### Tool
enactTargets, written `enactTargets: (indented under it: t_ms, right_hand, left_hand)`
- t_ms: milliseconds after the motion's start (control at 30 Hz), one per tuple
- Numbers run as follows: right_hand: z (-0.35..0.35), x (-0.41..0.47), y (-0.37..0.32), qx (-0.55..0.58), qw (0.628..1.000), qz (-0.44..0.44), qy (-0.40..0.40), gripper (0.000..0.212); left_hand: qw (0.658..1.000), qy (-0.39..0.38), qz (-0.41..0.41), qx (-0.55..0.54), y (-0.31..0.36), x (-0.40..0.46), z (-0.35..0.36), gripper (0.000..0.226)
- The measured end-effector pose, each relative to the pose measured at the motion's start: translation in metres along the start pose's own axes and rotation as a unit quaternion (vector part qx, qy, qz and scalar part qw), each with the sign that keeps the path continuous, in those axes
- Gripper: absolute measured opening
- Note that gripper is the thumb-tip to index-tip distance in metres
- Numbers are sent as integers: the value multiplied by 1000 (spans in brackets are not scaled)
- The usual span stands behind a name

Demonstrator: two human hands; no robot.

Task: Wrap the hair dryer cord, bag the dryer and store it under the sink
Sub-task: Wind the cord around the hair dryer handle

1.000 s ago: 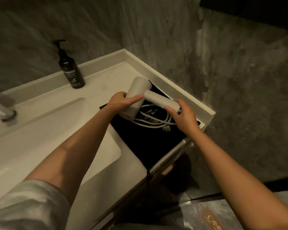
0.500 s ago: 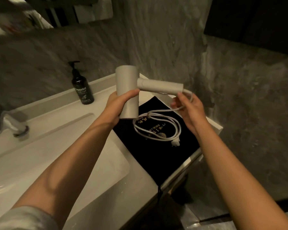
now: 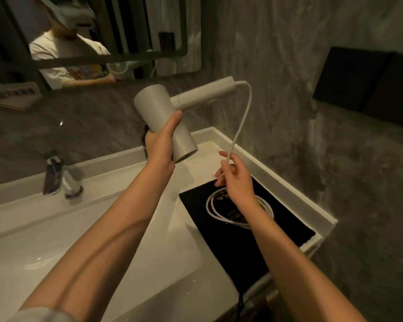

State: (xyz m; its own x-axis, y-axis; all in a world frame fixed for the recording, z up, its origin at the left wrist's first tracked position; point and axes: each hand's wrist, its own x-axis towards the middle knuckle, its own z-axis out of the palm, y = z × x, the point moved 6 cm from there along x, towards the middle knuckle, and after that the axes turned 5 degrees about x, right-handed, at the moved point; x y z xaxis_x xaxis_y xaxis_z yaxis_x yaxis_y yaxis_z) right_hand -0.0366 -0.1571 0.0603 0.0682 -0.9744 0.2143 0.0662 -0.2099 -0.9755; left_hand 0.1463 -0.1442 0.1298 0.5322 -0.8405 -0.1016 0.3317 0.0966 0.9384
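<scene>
Dim grey marble walls (image 3: 277, 66), mirror (image 3: 107, 31), white vanity (image 3: 289, 182)

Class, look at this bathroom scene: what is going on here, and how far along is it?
A person stands at a bathroom counter with a white hair dryer. The left hand grips the dryer's barrel, raised above the sink. The right hand pinches the cord partway along it, and the rest lies in loose loops on a black bag spread flat on the counter. The cord is not yet wrapped round the dryer, and the dryer is not bagged.
</scene>
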Motion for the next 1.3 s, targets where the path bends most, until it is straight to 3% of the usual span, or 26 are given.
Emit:
enactTargets:
  t_ms: [67, 200, 367, 467, 567, 700, 833, 967, 1100, 1200, 1300]
  right_hand:
    - [-7, -2, -4, -129, 991, -37, -2, 33]
    - [-16, -10, -37, -363, 912, -188, -5, 37]
    - [-6, -7, -104, -412, 827, -375, -78, 34]
    - [-6, 6, -147, -406, 800, -427, -112, 31]
    - [-8, 28, -181, -372, 818, -417, -137, 25]
    - [-6, 48, -205, -265, 875, -352, -201, 22]
    - [10, 47, -206, -154, 905, -304, -254, 21]
    - [20, 54, -194, -29, 938, -256, -230, 13]
    - [26, 78, -119, 70, 978, -67, -183, 18]
    - [35, 76, -123, 25, 985, -102, -140, 4]
    - [40, 56, -137, -12, 968, -165, -191, 18]
  left_hand:
    - [999, 30, 25, -12, 16, 0, -9, 61]
    - [991, 89, 101, 7, 48, 3, -28, 76]
    - [957, 110, 208, 172, 77, -3, -39, 79]
    - [936, 61, 242, 248, 86, -14, -38, 71]
    - [920, -19, 240, 308, 86, -27, -35, 63]
    - [921, -116, 200, 313, 80, -44, -39, 51]
    - [926, -191, 170, 276, 79, -56, -34, 62]
    - [938, -242, 156, 192, 76, -55, -18, 62]
    - [960, -196, 162, 120, 78, -47, -7, 67]
    - [969, -119, 190, 107, 82, -43, 0, 70]
    - [973, -31, 210, 95, 86, -36, -1, 61]
